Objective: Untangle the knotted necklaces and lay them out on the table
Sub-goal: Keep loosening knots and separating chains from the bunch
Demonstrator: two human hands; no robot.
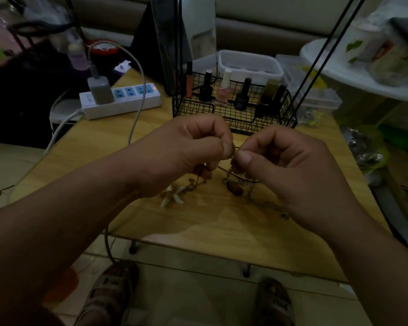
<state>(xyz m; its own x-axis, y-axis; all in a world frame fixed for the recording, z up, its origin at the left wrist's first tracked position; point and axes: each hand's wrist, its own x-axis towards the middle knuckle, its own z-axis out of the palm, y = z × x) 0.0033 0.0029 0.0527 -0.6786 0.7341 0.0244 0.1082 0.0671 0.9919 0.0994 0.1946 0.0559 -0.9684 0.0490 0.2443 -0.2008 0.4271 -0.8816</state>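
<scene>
Together, left hand (186, 147) and right hand (283, 161) pinching knotted necklaces (236, 188), nail-polish bottles (242, 96) behind, labels unreadably blurred.

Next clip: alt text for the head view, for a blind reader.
A person's left hand and right hand pinch a knotted tangle of necklaces above a wooden table, with chain ends and pendants trailing onto it. Behind stand a black wire basket of nail polish bottles and a white power strip.
</scene>
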